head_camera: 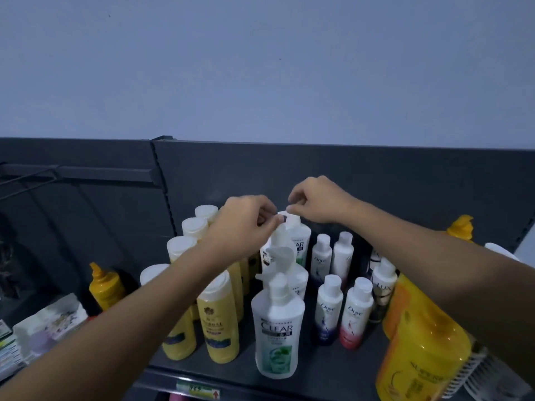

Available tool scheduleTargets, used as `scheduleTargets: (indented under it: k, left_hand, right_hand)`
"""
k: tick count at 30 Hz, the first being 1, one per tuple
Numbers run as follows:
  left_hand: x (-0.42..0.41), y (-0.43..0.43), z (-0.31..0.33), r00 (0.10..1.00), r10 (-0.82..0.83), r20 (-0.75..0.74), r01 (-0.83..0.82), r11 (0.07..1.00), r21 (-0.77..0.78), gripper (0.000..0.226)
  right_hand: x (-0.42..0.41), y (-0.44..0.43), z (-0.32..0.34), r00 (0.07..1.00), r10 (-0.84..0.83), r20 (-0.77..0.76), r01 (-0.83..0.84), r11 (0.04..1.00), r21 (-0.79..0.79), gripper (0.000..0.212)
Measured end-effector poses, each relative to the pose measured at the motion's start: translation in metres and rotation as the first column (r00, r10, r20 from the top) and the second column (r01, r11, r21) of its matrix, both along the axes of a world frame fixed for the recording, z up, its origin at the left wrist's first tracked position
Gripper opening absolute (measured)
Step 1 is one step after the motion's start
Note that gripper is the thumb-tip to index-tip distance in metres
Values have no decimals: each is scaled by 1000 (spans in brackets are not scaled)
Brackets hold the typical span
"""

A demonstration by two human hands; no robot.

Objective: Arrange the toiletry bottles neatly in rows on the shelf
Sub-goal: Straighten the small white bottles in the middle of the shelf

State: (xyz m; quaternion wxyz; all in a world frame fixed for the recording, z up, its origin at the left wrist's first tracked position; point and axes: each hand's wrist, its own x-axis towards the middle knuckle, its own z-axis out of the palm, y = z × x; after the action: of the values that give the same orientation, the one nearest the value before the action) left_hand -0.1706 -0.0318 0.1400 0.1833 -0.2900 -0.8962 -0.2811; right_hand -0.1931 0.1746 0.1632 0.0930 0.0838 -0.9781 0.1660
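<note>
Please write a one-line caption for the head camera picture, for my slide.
Left hand and right hand pinch pump heads of the rear Clear bottles on the dark shelf.

White Clear bottles (277,328) bore green labels; the Dove bottles (328,309) were white with blue or pink bases, yellow bottles (221,322) white-capped, the shelf (333,377) dark grey.

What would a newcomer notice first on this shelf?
Two bare hands, left hand and right hand, meet mid-shelf, pinching the pump tops of the rear white plastic CLEAR pump bottles. A matching green-labelled white pump bottle stands in front, and a large yellow-orange plastic bottle looms at front right.
</note>
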Motion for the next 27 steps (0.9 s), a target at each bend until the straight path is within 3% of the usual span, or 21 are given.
scheduleTargets:
  k: [8,11,14,19,27]
  left_hand:
    - [-76,35,-9,974,23,226,59,935,-350,42]
    - [-84,39,-21,967,20,255,74,931,-357,47]
    - [-86,39,-25,967,2,256,91,931,-353,43]
    - [-84,42,-28,981,16,194,66,911,-408,33]
    - [-78,58,-27,975,94,202,-3,913,-409,50]
  right_hand:
    - [-61,7,-39,996,-9,94,-5,989,145,34]
    - [-68,10,-50,994,6,109,-22,990,140,30]
    - [-72,15,-54,995,17,100,-27,994,107,17]
    - [-69,17,-54,996,25,91,-33,996,86,14]
    - [-70,16,-49,995,26,101,-31,998,51,14]
